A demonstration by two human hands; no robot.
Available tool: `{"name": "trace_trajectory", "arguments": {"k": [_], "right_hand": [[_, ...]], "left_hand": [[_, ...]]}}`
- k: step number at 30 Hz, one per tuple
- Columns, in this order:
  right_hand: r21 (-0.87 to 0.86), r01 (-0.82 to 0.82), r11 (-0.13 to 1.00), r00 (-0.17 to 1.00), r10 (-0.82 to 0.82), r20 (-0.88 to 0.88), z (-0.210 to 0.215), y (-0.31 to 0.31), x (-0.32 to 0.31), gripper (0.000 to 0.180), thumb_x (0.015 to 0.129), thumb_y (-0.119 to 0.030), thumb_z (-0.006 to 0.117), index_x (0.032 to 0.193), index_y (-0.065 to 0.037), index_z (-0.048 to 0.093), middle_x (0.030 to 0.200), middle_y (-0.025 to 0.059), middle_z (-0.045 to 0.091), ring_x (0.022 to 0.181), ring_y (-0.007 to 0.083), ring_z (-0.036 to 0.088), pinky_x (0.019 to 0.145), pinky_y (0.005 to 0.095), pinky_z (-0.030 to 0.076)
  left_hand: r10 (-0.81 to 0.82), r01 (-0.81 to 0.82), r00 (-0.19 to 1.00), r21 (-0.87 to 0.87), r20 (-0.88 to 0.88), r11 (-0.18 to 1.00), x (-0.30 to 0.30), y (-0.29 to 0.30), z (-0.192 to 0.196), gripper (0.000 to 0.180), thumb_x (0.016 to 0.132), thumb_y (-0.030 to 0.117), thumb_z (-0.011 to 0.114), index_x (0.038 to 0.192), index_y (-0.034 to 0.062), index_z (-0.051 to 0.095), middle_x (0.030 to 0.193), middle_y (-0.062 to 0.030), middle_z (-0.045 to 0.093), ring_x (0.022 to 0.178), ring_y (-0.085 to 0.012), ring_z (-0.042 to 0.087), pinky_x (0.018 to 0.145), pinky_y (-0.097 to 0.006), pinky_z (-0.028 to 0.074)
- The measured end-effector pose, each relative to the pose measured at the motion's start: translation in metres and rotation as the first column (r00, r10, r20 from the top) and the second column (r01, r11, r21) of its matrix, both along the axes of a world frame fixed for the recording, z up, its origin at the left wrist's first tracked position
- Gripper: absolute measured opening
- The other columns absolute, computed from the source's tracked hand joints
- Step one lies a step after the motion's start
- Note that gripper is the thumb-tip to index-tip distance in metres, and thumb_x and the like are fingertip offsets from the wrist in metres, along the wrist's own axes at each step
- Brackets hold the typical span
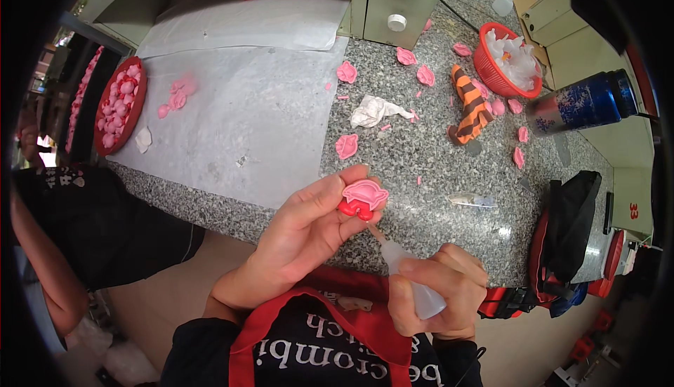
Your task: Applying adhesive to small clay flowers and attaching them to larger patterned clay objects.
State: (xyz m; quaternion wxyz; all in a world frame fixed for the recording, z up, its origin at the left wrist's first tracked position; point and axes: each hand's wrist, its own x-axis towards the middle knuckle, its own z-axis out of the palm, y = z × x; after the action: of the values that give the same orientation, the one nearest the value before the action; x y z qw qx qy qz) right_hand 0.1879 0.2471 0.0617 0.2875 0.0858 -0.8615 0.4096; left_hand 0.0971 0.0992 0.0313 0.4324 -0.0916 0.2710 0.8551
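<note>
Between the fingertips of my left hand (305, 222) is a small pink and red molded piece (365, 196), pink on top with rounded red lobes below. My right hand (442, 290) is wrapped around a translucent white squeeze bottle (414, 278). The bottle's thin nozzle points up and left, its tip at the lower edge of the red part; whether it touches cannot be made out. On the speckled stone table (414, 225) beyond my hands lie several similar pink pieces, among them one pink piece (346, 146) just past my left fingers.
A crumpled white cloth (375, 111) and an orange-and-brown striped cloth (470, 106) lie ahead. At the right stand a red basket (491, 71) of white bottles and a blue tumbler (583, 102). A red basket (105, 145) of pink pieces sits left, beside white sheeting (260, 120). Another person's arm (45, 260) shows at left.
</note>
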Motion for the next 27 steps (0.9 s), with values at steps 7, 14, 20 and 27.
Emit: {"name": "trace_trajectory", "arguments": {"k": [7,14,20,27], "right_hand": [[-0.008,0.016,1.0,0.998,-0.017,-0.064,-0.002,0.009,0.0,0.027,0.06,-0.004,0.066,0.084,-0.001,0.056,0.062,0.0039,0.059,0.039,0.0108,0.044,0.037,0.0204,0.034],[-0.899,0.352,0.26,0.917,0.097,0.387,-0.018,0.062,0.006,0.039,0.067,-0.005,0.057,0.103,0.002,0.045,0.08,0.013,0.056,0.05,0.018,0.053,0.053,0.0292,0.051],[-0.3,0.714,0.632,0.686,-0.549,0.477,-0.066,0.17,0.004,0.03,0.067,-0.014,0.068,0.089,0.0,0.054,0.075,0.0082,0.056,0.075,0.0172,0.059,0.061,0.0272,0.049],[-0.038,0.754,0.655,0.553,-0.603,0.575,-0.075,0.18,-0.016,0.027,0.07,-0.021,0.067,0.083,0.002,0.063,0.062,0.0059,0.06,0.048,0.0086,0.052,0.044,0.0208,0.038]], "left_hand": [[0.0,-0.001,0.999,0.032,0.034,0.999,-0.003,0.004,-0.001,0.036,0.087,0.018,0.048,0.119,0.0014,0.041,0.114,-0.0147,0.049,0.103,-0.0264,0.051,0.09,-0.038,0.043],[0.058,-0.077,0.977,0.088,0.204,0.993,-0.006,0.002,-0.017,0.036,0.089,0.016,0.044,0.121,0.0011,0.037,0.109,-0.0153,0.05,0.103,-0.0267,0.051,0.09,-0.036,0.043],[-0.011,-0.008,0.962,0.069,0.272,0.998,0.002,0.01,-0.017,0.034,0.089,0.016,0.043,0.12,0.0019,0.038,0.107,-0.0156,0.051,0.1,-0.027,0.052,0.09,-0.037,0.044],[0.016,-0.032,0.965,0.058,0.261,0.998,0.0,0.01,-0.023,0.034,0.089,0.017,0.044,0.12,0.0025,0.039,0.107,-0.0159,0.051,0.101,-0.0268,0.052,0.09,-0.037,0.043]]}}
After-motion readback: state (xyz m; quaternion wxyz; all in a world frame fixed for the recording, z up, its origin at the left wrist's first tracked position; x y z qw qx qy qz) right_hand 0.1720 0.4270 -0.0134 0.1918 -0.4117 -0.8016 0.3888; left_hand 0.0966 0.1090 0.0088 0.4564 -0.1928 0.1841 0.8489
